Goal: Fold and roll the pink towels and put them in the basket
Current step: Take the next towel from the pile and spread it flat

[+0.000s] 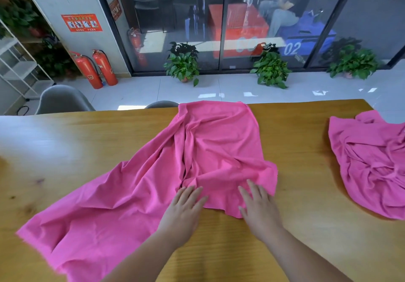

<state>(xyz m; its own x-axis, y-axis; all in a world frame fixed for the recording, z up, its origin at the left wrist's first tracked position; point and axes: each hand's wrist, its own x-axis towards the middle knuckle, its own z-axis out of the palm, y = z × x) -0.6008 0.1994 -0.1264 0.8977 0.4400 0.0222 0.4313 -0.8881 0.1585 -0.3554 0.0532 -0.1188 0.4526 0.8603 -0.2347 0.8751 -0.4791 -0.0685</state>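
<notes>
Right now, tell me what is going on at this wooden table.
A person lays the left hand and the right hand flat, fingers straight, on the near edge of a large wrinkled pink cloth towel spread across the long wooden table. A second pink towel lies crumpled near the table's right end, untouched. Neither towel is folded or rolled yet.
</notes>
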